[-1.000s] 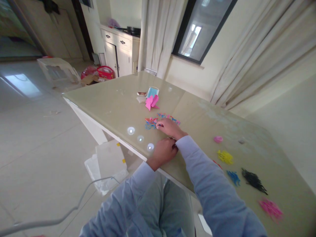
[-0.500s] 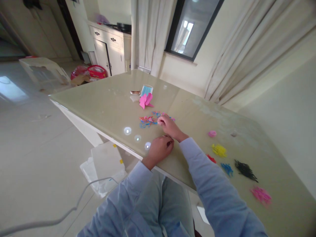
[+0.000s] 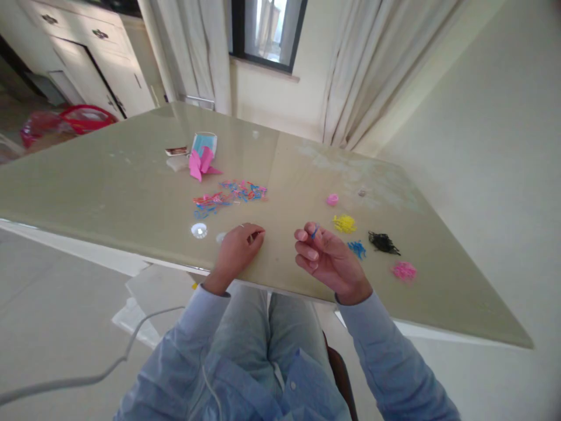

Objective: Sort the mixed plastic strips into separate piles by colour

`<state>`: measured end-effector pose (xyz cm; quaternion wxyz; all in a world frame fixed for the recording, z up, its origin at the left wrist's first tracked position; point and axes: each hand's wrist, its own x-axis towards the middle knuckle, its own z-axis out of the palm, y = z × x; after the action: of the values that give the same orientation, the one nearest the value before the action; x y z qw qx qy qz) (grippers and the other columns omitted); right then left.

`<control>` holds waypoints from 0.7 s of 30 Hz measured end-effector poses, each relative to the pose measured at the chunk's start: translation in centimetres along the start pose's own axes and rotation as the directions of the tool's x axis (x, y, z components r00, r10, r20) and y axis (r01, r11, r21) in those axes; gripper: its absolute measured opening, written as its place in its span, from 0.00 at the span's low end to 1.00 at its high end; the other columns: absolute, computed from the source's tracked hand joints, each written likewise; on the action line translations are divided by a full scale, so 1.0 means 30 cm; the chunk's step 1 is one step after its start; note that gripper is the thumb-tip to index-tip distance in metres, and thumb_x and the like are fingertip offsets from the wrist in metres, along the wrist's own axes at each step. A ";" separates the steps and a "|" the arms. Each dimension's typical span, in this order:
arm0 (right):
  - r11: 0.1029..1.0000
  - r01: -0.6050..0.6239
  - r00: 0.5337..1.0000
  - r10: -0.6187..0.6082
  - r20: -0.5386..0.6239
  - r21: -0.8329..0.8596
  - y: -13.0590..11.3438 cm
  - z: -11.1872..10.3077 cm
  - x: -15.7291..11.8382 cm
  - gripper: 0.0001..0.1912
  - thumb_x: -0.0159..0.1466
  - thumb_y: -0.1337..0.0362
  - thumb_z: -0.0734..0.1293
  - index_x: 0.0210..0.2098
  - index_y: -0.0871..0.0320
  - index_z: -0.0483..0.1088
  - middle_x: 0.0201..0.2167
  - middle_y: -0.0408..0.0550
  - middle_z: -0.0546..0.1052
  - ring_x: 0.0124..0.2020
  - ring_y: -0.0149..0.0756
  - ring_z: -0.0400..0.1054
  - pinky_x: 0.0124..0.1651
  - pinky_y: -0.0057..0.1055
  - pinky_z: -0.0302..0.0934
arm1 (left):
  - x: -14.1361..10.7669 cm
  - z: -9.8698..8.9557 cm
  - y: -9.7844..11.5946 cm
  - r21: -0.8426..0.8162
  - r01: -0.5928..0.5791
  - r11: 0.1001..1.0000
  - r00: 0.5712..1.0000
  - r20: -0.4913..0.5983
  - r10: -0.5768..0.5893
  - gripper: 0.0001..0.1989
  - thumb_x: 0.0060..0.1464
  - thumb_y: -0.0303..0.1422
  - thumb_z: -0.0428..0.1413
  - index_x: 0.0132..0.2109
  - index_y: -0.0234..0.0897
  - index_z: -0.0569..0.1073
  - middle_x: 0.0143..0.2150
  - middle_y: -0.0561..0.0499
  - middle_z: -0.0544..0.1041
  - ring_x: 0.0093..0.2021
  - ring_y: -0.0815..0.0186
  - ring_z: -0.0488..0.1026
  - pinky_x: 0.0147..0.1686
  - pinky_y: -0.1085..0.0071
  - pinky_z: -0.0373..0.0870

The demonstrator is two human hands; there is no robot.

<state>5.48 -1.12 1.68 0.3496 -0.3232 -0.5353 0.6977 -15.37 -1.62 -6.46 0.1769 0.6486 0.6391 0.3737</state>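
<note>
My right hand [image 3: 331, 260] is raised over the table, palm turned up, and pinches a small blue rubber band [image 3: 314, 232] between thumb and fingertips. To its left my left hand [image 3: 239, 248] rests near the table's front edge, thumb and forefinger pressed together; whatever it may hold is hidden. Beyond the left hand lies a loose spread of mixed rubber bands [image 3: 213, 200] in blue, orange and pink. Small single-colour piles sit right of my right hand: blue bands [image 3: 357, 249], yellow bands [image 3: 345, 223], black bands [image 3: 384, 242] and pink bands [image 3: 404, 271].
A pink folded paper piece [image 3: 202, 163] lies against a blue face mask [image 3: 204, 144] at the back left, beside a small card-like item [image 3: 176, 151]. A pink ring-shaped thing [image 3: 332, 199] sits behind the yellow pile. The glossy table [image 3: 280, 158] ends close to my lap.
My right hand has moved from the mixed bands rightward, towards the sorted piles, and now shows a blue rubber band. The view has swung right; my left hand stays near the table edge.
</note>
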 end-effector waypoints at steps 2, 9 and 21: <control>0.998 0.003 1.000 -0.002 -0.019 0.060 0.005 -0.023 -0.029 0.15 0.61 0.48 0.67 0.34 0.52 0.63 0.38 0.46 0.71 0.23 0.28 0.52 0.23 0.26 0.51 | 0.001 0.002 -0.003 0.002 0.020 1.000 1.000 -0.006 -0.020 0.13 0.58 0.37 0.52 0.39 0.38 0.79 0.37 0.47 0.81 0.37 0.61 0.75 0.40 0.67 0.69; 0.996 0.006 0.992 0.005 -0.130 0.083 0.029 -0.127 -0.128 0.15 0.61 0.47 0.66 0.34 0.52 0.63 0.35 0.44 0.69 0.21 0.27 0.47 0.22 0.27 0.49 | -0.001 0.001 -0.008 -0.006 0.076 0.997 0.997 -0.017 -0.077 0.16 0.56 0.41 0.51 0.39 0.38 0.79 0.39 0.48 0.82 0.35 0.63 0.75 0.38 0.68 0.69; 0.898 -0.036 0.680 -0.299 -0.670 -0.438 0.132 -0.404 -0.273 0.17 0.58 0.52 0.71 0.38 0.57 0.70 0.30 0.46 0.77 0.23 0.31 0.68 0.27 0.29 0.64 | 0.004 -0.001 -0.010 0.077 0.110 0.991 0.994 -0.007 -0.109 0.15 0.53 0.44 0.52 0.38 0.41 0.79 0.38 0.50 0.82 0.34 0.62 0.75 0.38 0.67 0.70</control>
<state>19.40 -2.34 -4.19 0.5045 -0.5975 -0.5122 0.3551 -15.62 -1.48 -6.63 0.1712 0.6184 0.6879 0.3393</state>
